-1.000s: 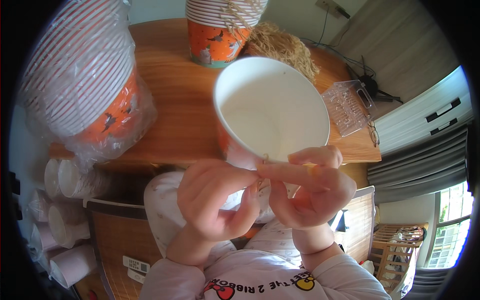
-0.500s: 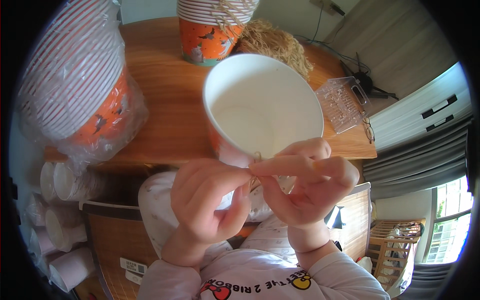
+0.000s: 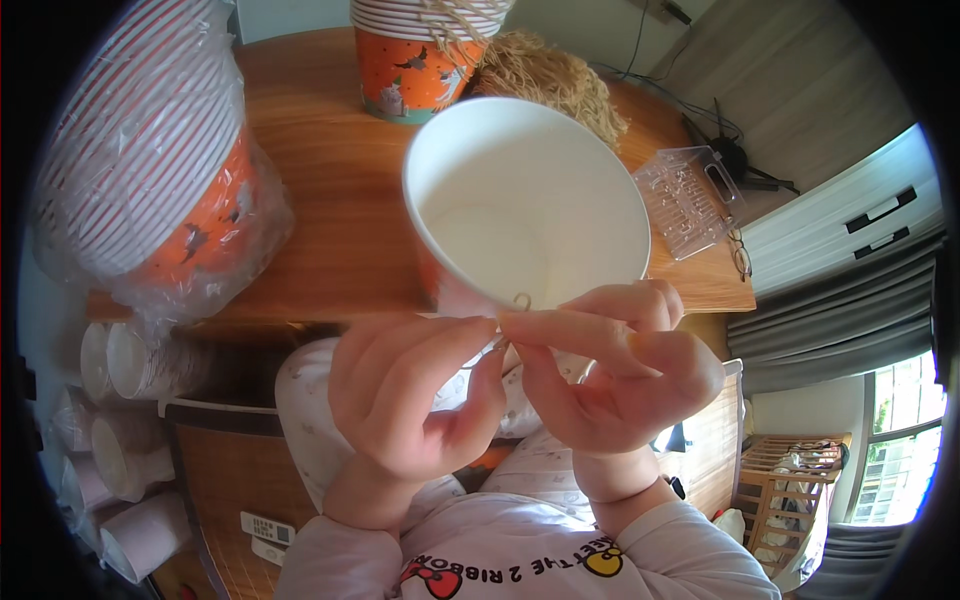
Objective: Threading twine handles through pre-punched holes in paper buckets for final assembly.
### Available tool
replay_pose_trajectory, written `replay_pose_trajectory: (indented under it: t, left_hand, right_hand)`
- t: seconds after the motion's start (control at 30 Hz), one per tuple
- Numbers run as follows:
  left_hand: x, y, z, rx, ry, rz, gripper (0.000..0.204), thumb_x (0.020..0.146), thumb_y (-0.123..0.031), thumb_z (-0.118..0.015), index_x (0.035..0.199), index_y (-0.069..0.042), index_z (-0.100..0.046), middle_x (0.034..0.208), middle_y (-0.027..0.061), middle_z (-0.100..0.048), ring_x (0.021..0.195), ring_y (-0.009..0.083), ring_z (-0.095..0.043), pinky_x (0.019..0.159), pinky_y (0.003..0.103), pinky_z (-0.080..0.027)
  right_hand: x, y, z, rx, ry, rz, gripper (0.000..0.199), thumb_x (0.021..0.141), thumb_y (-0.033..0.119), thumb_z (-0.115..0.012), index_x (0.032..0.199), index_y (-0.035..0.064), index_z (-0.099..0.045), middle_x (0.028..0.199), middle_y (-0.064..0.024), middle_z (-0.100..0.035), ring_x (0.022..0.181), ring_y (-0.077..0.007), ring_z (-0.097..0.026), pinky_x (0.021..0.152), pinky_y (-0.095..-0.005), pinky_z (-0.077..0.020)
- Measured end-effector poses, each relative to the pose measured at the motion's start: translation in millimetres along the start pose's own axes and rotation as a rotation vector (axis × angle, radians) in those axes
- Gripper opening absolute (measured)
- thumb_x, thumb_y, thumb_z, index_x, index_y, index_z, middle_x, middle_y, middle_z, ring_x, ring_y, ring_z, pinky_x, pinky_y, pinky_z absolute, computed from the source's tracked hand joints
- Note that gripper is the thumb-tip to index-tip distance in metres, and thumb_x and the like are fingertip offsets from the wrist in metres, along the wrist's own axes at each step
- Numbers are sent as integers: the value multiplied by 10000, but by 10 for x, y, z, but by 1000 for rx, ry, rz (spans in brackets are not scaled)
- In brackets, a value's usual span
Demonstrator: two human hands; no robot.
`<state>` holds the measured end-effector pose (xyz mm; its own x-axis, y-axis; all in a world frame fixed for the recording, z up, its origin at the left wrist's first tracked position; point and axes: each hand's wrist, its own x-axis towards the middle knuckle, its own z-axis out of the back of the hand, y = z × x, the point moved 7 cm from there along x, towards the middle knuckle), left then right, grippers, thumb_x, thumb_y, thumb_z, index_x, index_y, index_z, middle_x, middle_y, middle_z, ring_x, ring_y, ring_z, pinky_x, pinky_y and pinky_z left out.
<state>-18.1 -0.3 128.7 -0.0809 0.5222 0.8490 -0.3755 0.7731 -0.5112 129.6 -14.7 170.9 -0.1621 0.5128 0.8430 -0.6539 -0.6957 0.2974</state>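
A thin tan cord (image 3: 522, 300) is pinched between my two hands, its small loop standing up against the rim of a large paper bucket (image 3: 527, 200). My left hand (image 3: 415, 390) has thumb and forefinger closed on the cord. From the other side, my right hand (image 3: 610, 365) pinches it too, the fingertips of both hands nearly touching. The bucket tilts its white inside toward me, at the table's near edge. Its outside is mostly turned away. Where the cord runs below the fingertips is hard to make out.
Stacked orange buckets (image 3: 415, 70) with tan strands on top stand behind, beside a heap of tan cords (image 3: 550, 80). A plastic-wrapped bucket stack (image 3: 180, 200) fills the left. A clear plastic case (image 3: 685, 203) and glasses (image 3: 740, 252) lie at the right. White remotes (image 3: 266, 528) lie lower left.
Both hands have risen slightly, and the cord's loop now shows more clearly above the fingertips. The bucket stays in nearly the same place.
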Motion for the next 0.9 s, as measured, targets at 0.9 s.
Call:
replay_pose_trajectory:
  t: [0.9]
  left_hand:
    - [-157,132,-81,-354,60,334,128,793,53,-690,904,-2,-654,841,85,-666,731,211,-612,650,292,-457]
  right_hand:
    - [-19,50,-3,-103,99,-47,352,611,23,-797,950,116,-775,915,109,-698,838,-75,-556,815,-280,-316]
